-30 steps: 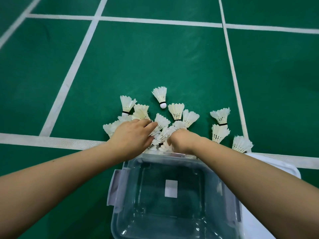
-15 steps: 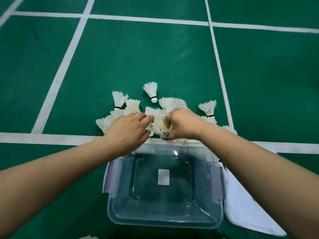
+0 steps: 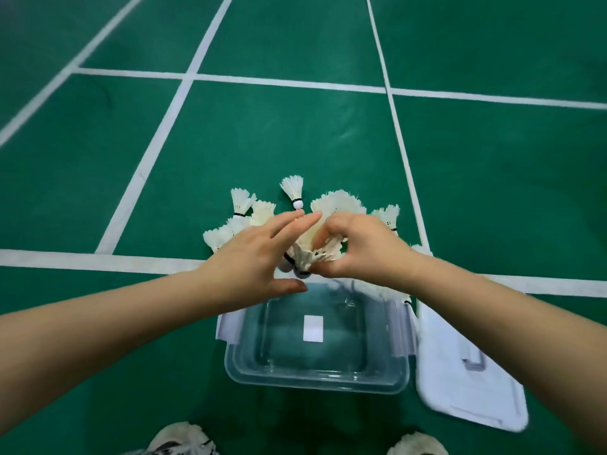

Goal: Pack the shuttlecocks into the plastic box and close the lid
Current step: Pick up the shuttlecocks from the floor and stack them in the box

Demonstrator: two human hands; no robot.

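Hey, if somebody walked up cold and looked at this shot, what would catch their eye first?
Probably the two bare hands meeting mid-frame: the right hand clutches a bunch of white shuttlecocks while the open left hand reaches in beside it. Just below them sits an empty clear plastic box on the green court floor, its white lid lying to its right. More loose shuttlecocks are scattered beyond the hands.

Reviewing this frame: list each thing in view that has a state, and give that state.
plastic box: open, no shuttlecocks inside
lid: off, lying on the floor right of the box
right hand: shut on a bunch of shuttlecocks, just beyond the box's far edge
left hand: open, fingers spread beside the bunch
loose shuttlecocks: lying on the court floor beyond the box
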